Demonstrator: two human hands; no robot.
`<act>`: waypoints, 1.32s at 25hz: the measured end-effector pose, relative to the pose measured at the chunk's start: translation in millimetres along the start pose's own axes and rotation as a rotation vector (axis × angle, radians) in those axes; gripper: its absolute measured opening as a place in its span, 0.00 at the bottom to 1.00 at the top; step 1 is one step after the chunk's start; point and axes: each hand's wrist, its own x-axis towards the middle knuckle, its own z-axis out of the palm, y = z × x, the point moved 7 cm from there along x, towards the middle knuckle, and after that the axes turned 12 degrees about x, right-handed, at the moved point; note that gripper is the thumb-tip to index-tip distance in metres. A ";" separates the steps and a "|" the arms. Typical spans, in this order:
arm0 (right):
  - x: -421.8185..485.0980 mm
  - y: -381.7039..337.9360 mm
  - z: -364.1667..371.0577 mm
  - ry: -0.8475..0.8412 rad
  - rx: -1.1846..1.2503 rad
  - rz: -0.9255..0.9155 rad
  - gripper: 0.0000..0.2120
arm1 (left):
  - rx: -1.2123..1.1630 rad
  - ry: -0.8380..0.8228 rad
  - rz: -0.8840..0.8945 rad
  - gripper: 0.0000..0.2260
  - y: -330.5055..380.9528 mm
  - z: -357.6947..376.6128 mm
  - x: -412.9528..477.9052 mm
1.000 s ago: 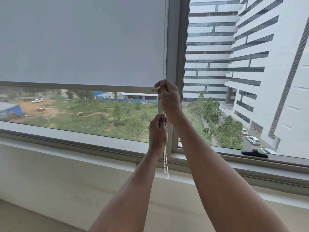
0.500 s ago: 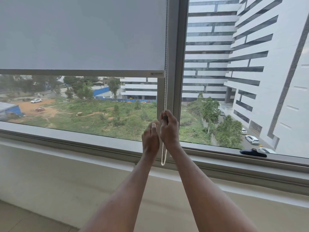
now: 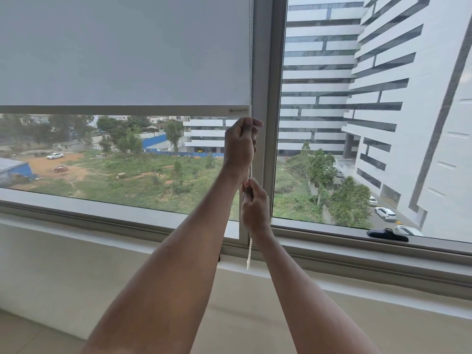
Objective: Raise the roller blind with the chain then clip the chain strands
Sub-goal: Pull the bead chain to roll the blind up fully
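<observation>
Beyond the window frame [image 3: 268, 72] lie a grassy lot and white buildings, with the roller blind [image 3: 122, 52] covering the upper part of the left pane. Its bead chain [image 3: 249, 247] hangs along the blind's right edge. The left hand [image 3: 238, 144] is closed round it just under the bottom bar, the right hand [image 3: 255, 208] pinching it lower down.

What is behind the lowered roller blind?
The roller blind covers the upper glass, so nothing behind it can be made out. Below its bottom bar, trees, a grassy lot and a white car show through the window.
</observation>
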 end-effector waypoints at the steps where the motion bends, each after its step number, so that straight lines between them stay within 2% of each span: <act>1: -0.7 0.5 0.3 0.000 -0.001 0.001 0.22 | -0.019 0.019 0.004 0.16 -1.9 -1.1 -0.9; 8: -34.4 31.5 -15.1 -0.018 -0.041 0.105 0.23 | 0.006 0.007 -0.090 0.18 -46.3 -1.6 -31.1; 11: -54.8 56.7 -24.0 -0.149 -0.133 0.223 0.17 | 0.066 -0.006 -0.154 0.18 -78.1 -6.2 -58.7; 13: -55.8 64.1 -28.0 -0.277 -0.300 0.261 0.10 | 0.083 -0.014 -0.213 0.18 -98.2 -8.9 -78.0; 14: -48.9 60.5 -32.3 -0.262 -0.330 0.258 0.11 | 0.075 -0.017 -0.241 0.19 -106.9 -9.8 -86.5; 18: -3.4 -6.7 -34.3 -0.030 -0.011 0.156 0.17 | 0.027 -0.031 -0.269 0.14 -121.5 -4.2 -105.5; 21: 47.3 -57.9 -15.3 -0.024 0.171 0.044 0.16 | 0.062 -0.044 -0.262 0.15 -116.7 -0.3 -108.9; 24: 77.3 -93.8 7.1 -0.097 0.156 -0.039 0.12 | 0.064 -0.029 -0.257 0.15 -113.4 -3.6 -108.7; 27: 76.2 -97.0 7.2 0.000 0.133 -0.097 0.14 | 0.088 -0.065 -0.232 0.15 -113.9 -4.1 -107.5; 30: 59.6 -90.6 11.2 -0.001 0.074 -0.139 0.15 | 0.157 -0.102 -0.249 0.15 -121.6 -12.8 -110.2; 33: 43.3 -78.0 10.9 0.000 0.054 -0.111 0.15 | 0.243 -0.251 -0.333 0.15 -135.4 -19.8 -116.4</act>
